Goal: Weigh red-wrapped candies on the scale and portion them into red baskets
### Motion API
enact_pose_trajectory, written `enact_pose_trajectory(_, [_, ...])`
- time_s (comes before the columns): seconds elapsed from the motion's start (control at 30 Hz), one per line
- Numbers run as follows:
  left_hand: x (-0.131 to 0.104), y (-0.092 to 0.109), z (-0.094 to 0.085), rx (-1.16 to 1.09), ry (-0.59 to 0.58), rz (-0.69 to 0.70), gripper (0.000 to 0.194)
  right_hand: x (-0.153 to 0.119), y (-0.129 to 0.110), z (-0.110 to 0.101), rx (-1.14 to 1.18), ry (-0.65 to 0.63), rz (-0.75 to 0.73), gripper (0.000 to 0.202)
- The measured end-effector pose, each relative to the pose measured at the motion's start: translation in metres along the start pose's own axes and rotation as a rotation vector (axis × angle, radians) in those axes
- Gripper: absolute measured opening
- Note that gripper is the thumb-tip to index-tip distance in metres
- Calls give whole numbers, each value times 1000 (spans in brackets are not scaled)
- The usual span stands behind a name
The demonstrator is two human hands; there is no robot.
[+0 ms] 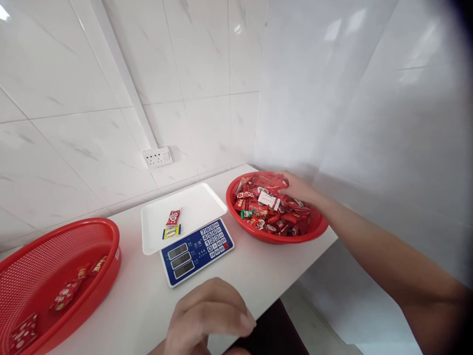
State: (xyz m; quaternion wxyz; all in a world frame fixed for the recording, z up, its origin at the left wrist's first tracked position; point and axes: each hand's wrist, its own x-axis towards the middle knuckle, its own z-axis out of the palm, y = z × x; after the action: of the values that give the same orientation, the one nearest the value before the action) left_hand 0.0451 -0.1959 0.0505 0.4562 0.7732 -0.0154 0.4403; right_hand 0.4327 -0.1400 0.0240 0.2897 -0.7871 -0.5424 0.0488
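My right hand (295,188) reaches into the red basket (236,220) on the right, its fingers around part of a red packet (271,181) at the back of the heap. Wrapped sweets, mostly red, fill that basket, and a white label (269,199) lies on top. My left hand (210,315) is near the table's front edge, fingers curled; whether anything is inside is hidden. A digital scale (199,252) with a white tray (199,202) stands in the middle. On the tray lie a red sweet (173,217) and a yellow and blue sweet (172,231).
Another red basket (107,236) stands at the left with several red packets spread along its bottom. The white table (136,305) meets a tiled wall (199,118) with a socket (158,157). A pale panel rises at the right.
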Motion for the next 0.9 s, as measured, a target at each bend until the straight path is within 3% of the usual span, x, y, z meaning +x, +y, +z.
enact_pose_trajectory(0.1, [1,-9,4,18,55,-134,26,-7,-23,-5,15,81,-15,67])
enact_pose_trajectory(0.2, [5,-31,5,41,98,-383,30,-32,-60,-5,104,63,-123,67])
enact_pose_trajectory(0.33, [13,-66,1,-33,167,-636,56,-82,-111,5,264,-167,-349,63])
enact_pose_trajectory(0.43, [15,-83,-1,-157,134,-711,49,-110,-132,13,320,-370,-459,60])
enact_pose_trajectory(0.67, [7,-85,-6,34,137,-693,34,-113,-134,17,371,-430,-414,47])
enact_pose_trajectory(0.8, [7,-82,-8,203,72,-667,30,-114,-136,17,298,-497,-437,32])
enact_pose_trajectory(0.9, [6,-82,-7,250,48,-694,27,-116,-136,20,219,-477,-476,21])
